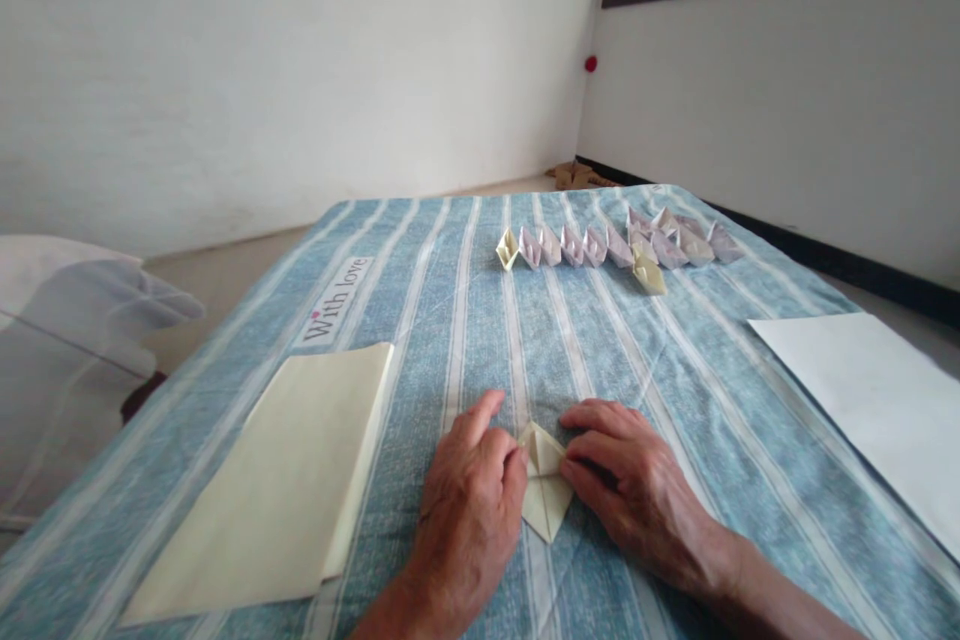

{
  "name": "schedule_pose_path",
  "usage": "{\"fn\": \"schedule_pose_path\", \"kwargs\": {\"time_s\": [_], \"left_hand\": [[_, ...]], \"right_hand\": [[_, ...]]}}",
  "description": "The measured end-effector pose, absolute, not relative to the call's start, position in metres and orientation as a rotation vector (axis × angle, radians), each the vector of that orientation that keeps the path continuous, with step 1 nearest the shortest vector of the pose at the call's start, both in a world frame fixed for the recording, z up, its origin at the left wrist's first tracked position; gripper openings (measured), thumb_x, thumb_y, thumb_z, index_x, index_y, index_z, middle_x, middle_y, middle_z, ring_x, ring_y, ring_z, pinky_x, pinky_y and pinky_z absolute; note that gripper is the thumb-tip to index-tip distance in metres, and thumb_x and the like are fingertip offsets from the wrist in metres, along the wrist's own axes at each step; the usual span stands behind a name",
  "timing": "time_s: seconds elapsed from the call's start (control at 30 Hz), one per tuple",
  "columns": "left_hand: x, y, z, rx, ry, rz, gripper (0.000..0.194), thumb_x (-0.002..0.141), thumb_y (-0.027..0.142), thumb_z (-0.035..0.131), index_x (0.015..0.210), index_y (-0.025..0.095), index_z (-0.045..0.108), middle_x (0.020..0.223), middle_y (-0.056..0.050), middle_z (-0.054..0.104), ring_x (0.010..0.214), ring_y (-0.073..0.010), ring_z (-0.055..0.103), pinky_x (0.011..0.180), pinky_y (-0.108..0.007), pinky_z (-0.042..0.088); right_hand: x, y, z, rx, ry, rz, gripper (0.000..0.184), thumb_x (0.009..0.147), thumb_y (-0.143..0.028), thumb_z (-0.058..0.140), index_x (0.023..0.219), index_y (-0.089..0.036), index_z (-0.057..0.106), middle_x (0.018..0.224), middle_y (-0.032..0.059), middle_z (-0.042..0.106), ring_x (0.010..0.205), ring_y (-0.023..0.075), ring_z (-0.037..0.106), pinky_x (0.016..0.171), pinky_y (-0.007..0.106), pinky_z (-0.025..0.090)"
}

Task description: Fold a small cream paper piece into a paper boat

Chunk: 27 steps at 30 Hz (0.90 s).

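Observation:
A small pale yellow folded paper [547, 505] lies in front of me on the cloth, kite-shaped with creases down its middle and a point toward me. My left hand [476, 490] is at its left edge, the thumb pressed on the paper and the index finger raised a little. At the right corner my right hand [637, 480] pinches the paper between thumb and fingers. Part of each side edge is hidden by my fingers.
A stack of pale yellow sheets [277, 480] lies to the left. White paper [870, 400] is at the right edge. Several folded paper pieces [592, 245], pinkish and yellow, stand in a row at the back of the striped tablecloth [427, 320]. White sheer fabric [67, 370] hangs at far left.

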<state>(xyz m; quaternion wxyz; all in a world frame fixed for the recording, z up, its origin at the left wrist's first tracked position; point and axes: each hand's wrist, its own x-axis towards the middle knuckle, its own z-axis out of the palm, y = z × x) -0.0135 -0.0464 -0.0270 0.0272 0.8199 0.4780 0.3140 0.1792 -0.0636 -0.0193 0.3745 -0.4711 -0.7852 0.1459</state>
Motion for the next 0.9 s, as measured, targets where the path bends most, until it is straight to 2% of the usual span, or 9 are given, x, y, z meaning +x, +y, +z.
{"fn": "schedule_pose_path", "kwargs": {"time_s": [0.4, 0.57, 0.9], "left_hand": [[-0.0118, -0.0480, -0.0318, 2.540, 1.499, 0.995, 0.019, 0.090, 0.020, 0.046, 0.071, 0.024, 0.048, 0.120, -0.018, 0.064, 0.106, -0.0329, 0.065, 0.084, -0.056, 0.058], [-0.0126, -0.0472, -0.0319, 2.591, 1.492, 0.997, 0.019, 0.090, 0.019, 0.047, 0.072, 0.024, 0.047, 0.117, -0.016, 0.065, 0.108, -0.0302, 0.065, 0.085, -0.053, 0.059], [-0.0129, -0.0470, -0.0342, 2.565, 1.487, 1.010, 0.019, 0.092, 0.020, 0.046, 0.073, 0.023, 0.047, 0.120, -0.016, 0.063, 0.108, -0.0304, 0.064, 0.086, -0.053, 0.059]], "right_hand": [[0.1775, -0.0642, -0.0263, -1.212, -2.012, 0.282, 0.015, 0.094, -0.022, 0.052, 0.085, -0.023, 0.065, 0.096, 0.0065, 0.068, 0.091, 0.0225, 0.065, 0.084, 0.043, 0.055], [0.1736, -0.0660, -0.0223, -1.193, -2.111, 0.159, 0.021, 0.096, -0.018, 0.046, 0.094, -0.025, 0.065, 0.094, 0.0078, 0.068, 0.094, 0.0246, 0.065, 0.080, 0.044, 0.056], [0.1715, -0.0683, -0.0268, -1.218, -2.188, 0.027, 0.022, 0.095, -0.015, 0.045, 0.096, -0.024, 0.065, 0.099, 0.0098, 0.067, 0.098, 0.0268, 0.063, 0.081, 0.045, 0.056]]}}
